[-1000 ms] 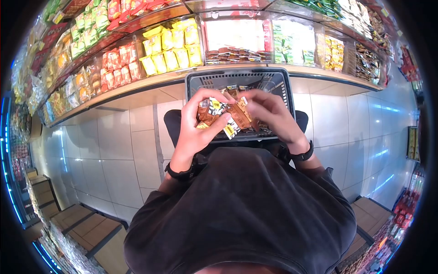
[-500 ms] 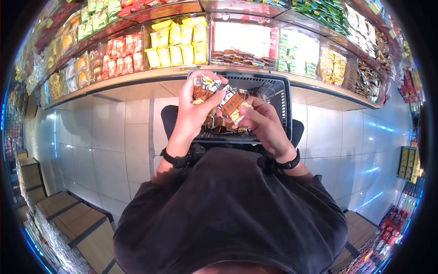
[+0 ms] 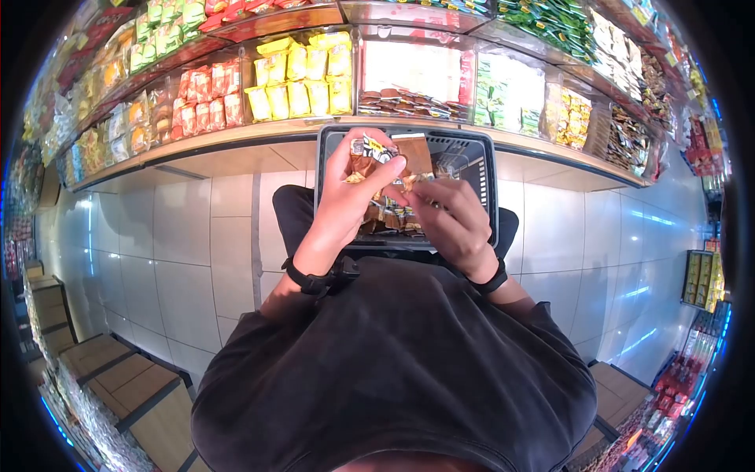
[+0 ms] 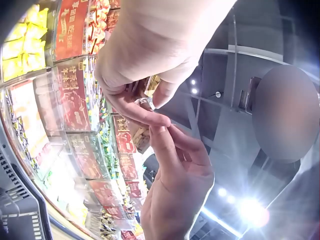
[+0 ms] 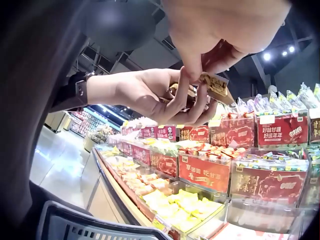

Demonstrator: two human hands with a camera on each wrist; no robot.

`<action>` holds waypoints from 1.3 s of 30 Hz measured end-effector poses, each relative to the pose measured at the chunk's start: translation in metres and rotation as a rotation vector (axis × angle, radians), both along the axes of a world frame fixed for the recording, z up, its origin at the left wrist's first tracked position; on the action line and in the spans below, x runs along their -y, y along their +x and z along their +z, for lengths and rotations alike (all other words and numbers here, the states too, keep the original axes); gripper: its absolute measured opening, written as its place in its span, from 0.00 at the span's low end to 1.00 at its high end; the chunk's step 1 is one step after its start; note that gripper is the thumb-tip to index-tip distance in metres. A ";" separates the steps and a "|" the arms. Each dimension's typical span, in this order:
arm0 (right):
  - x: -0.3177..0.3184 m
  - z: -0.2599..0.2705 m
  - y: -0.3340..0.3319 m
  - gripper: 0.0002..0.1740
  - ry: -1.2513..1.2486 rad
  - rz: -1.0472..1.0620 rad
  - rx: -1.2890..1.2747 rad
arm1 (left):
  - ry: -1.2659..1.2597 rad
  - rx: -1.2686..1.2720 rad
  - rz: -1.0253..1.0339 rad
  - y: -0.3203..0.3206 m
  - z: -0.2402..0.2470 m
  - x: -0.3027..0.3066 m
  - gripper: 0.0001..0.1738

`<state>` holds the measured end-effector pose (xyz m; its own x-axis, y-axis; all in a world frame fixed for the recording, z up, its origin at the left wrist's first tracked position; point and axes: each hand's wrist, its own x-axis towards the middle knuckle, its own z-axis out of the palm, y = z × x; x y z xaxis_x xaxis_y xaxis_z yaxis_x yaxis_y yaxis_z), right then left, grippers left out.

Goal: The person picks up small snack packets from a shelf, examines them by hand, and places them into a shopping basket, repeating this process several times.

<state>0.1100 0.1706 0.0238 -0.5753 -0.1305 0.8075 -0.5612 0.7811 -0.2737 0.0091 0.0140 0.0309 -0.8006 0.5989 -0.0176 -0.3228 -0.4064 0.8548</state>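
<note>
My left hand (image 3: pixel 342 200) grips several small brown snack packets over the basket, one with a black, white and yellow print (image 3: pixel 370 151). A plainer brown packet (image 3: pixel 414 151) stands out from its fingers toward the shelf. At this packet's near end, the fingertips of my right hand (image 3: pixel 456 219) are bunched, thumb against forefinger, in a pinch. The right wrist view shows a packet's patterned end (image 5: pixel 216 86) right at those fingertips. Below both hands, more brown packets (image 3: pixel 387 222) lie in the grey shopping basket (image 3: pixel 489 185).
Beyond the basket runs a low wooden shelf edge (image 3: pixel 212 147) with clear bins of yellow bags (image 3: pixel 297 96), red packets (image 3: pixel 211 110) and brown packets (image 3: pixel 413 102). Tiled floor (image 3: pixel 185 228) lies on both sides. Wooden stools or crates (image 3: pixel 134 377) stand behind at the left.
The right hand moved from beside the packets to the near end of the brown one. That packet turned from slanting to nearly upright, its plainer side showing. The left hand keeps its grip.
</note>
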 end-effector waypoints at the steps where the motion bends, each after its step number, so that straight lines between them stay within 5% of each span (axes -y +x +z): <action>1: 0.002 0.003 0.002 0.16 0.015 0.033 0.024 | 0.001 0.001 0.000 0.000 -0.001 0.001 0.13; 14: 0.001 -0.032 -0.013 0.17 0.017 0.190 0.128 | -0.067 0.144 -0.116 -0.010 -0.039 0.003 0.14; 18: -0.042 -0.125 -0.014 0.08 -0.857 -0.352 0.700 | -0.439 0.280 -0.039 -0.030 -0.122 0.032 0.16; 22: -0.105 -0.250 0.005 0.16 -0.566 -0.463 1.223 | -0.304 0.349 -0.099 -0.019 -0.148 0.062 0.15; 25: -0.096 -0.282 -0.012 0.18 -0.387 -0.222 1.391 | 0.054 0.652 -0.186 -0.018 -0.144 0.067 0.13; 26: -0.089 -0.293 -0.023 0.18 -0.389 -0.219 1.395 | 0.051 0.656 -0.184 -0.018 -0.148 0.068 0.13; 28: -0.074 -0.314 -0.046 0.23 -0.201 0.196 0.959 | 0.150 0.665 -0.157 -0.020 -0.157 0.070 0.13; 32: -0.026 -0.353 -0.083 0.26 0.002 0.183 0.912 | 0.083 0.590 -0.144 -0.018 -0.143 0.071 0.09; 35: -0.004 -0.362 -0.099 0.24 0.340 0.005 1.356 | 0.026 0.507 -0.132 -0.019 -0.132 0.072 0.08; 39: -0.001 -0.374 -0.099 0.25 0.094 0.049 1.296 | -0.031 0.480 -0.054 -0.019 -0.120 0.073 0.07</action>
